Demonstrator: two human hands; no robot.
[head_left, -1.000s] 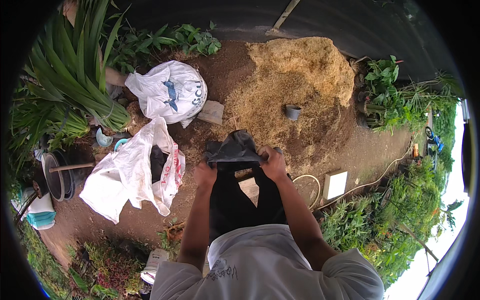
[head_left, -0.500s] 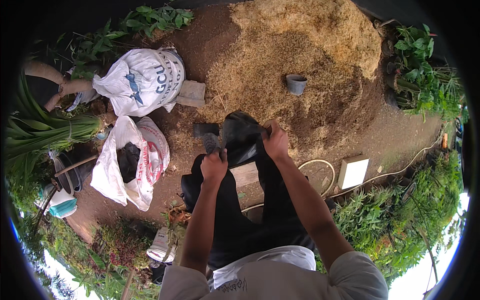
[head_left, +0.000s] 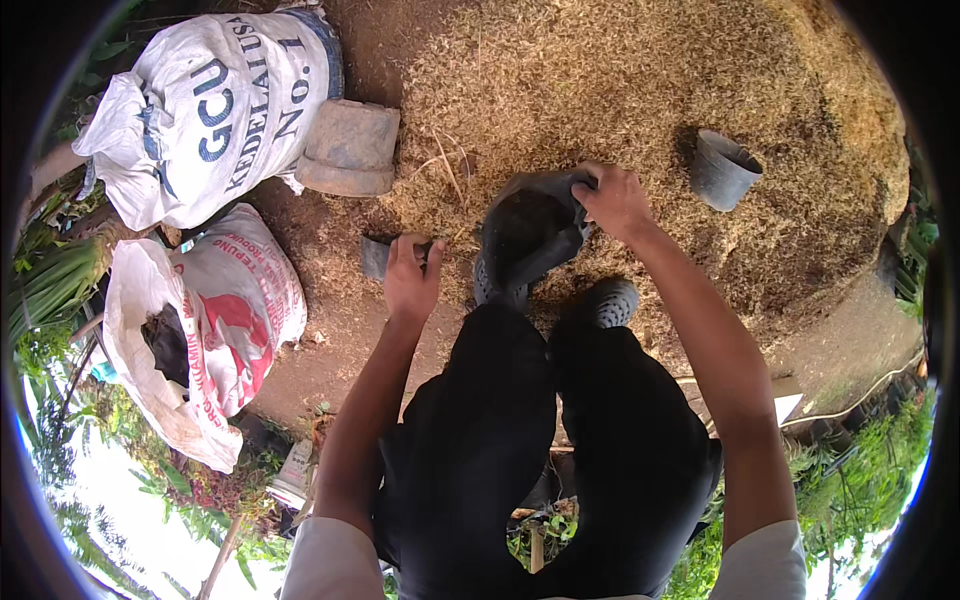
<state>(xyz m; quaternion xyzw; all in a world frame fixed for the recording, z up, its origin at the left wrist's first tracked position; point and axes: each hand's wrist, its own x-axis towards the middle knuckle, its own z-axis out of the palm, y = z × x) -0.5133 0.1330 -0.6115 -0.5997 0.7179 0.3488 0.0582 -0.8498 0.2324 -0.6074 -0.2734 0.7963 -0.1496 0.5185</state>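
1. The black bag [head_left: 548, 262] has its mouth open toward the viewer, just left of the right hand's fingertips and well apart from the left hand.
2. The right hand [head_left: 614, 203] pinches the bag's rim between thumb and fingers.
3. The left hand [head_left: 410, 285], left of the bag, has its fingers curled narrowly over a flat dark piece [head_left: 374, 258]; whether they grip it, I cannot tell.
4. Brown-yellow chaff [head_left: 600, 90] spreads over the soil beyond the bag.
5. Right of the bag, a grey pot [head_left: 722, 175] sits tilted; left of it stand two sacks [head_left: 235, 110].
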